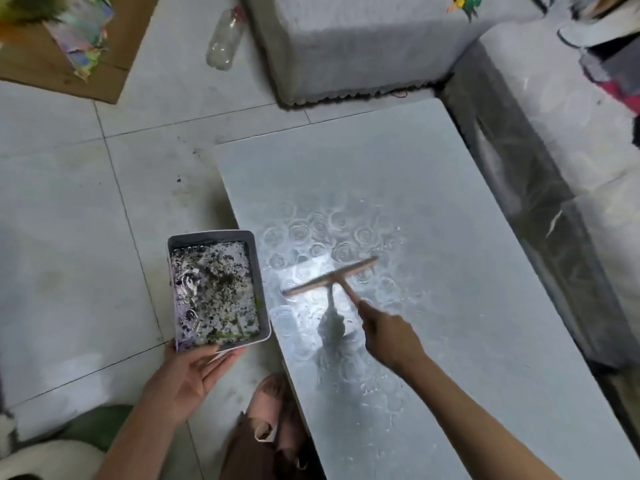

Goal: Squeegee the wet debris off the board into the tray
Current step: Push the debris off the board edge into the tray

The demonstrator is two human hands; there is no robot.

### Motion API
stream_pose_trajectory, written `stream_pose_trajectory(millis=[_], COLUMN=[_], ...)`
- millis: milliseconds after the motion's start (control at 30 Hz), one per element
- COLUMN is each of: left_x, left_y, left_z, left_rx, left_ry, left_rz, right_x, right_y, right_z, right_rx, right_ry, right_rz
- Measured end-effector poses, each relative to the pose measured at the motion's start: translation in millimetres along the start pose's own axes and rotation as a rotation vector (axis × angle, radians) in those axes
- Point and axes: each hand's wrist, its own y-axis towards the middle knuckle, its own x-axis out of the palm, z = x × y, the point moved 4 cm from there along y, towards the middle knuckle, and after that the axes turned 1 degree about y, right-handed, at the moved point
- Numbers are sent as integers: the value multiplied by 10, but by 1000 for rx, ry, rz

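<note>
Water shines across the near half of the board (381, 168), a big pale slab with tiled floor (69, 202) to its left. Its long side runs away from the person, and ring-shaped marks cover the wet patch. The squeegee (332, 277), a wooden T, is down on that patch. Its blade lies slantwise: the left end is nearer the person, close to the board's left edge and pointing toward the tray, while the right end reaches toward the middle of the board. The handle comes back from the blade's middle toward the person and to the right, into the right hand (388, 337). That hand's fingers are wrapped round the handle's end, with one finger laid along the wood.

The tray (211, 234) is just beside the board's left edge, left of the blade. It is rectangular, with its long axis pointing away from the person, and it holds water thick with dark speckled debris (214, 289) and a few green bits. The left hand (188, 372) is at its near end, palm up, fingers stretched straight under the near rim. Whether the tray is lifted or stands on the floor I cannot tell.

Farther off, a clear plastic bottle (225, 39) lies on its side, neck pointing away; any label is too blurred to read. Cardboard (121, 46) with bright paper scraps is at the far left, and a grey block (346, 46) stands beyond the board.
</note>
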Motion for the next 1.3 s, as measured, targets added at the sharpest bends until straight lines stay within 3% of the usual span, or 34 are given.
stream_pose_trajectory(millis=[100,167,367,533,700,800,933,1100,1200,1300], left_x=[133,220,409,542,609,698,870,1040,1145,1247], left_y=[-44,-76,-77,-43,24,62,73,101,163,216], left_z=[-118,-188,-382,-484,-509,-473,-421,-318,-236,-195], left_rx=[-26,-44,-44,-37,10,21,51,89,88,74], left_ry=[20,34,104,197,230,258,310,417,476,524], left_rz=[15,1,-15,-33,-19,-39,-79,-121,-131,-129], right_x=[-155,-445,-1275,-883,-145,-162,-787,-1407,-1357,-1056], right_y=[-228,-94,1142,1217,170,-243,119,1298,1598,1327], right_z=[210,284,276,555,989,1113,1038,874,849,911], right_rx=[21,-4,-44,-7,39,35,-51,8,49,78], right_ry=[0,20,152,276,329,294,293,296,268,301], right_rz=[-43,42,131,161,179,205,326,304,247,241])
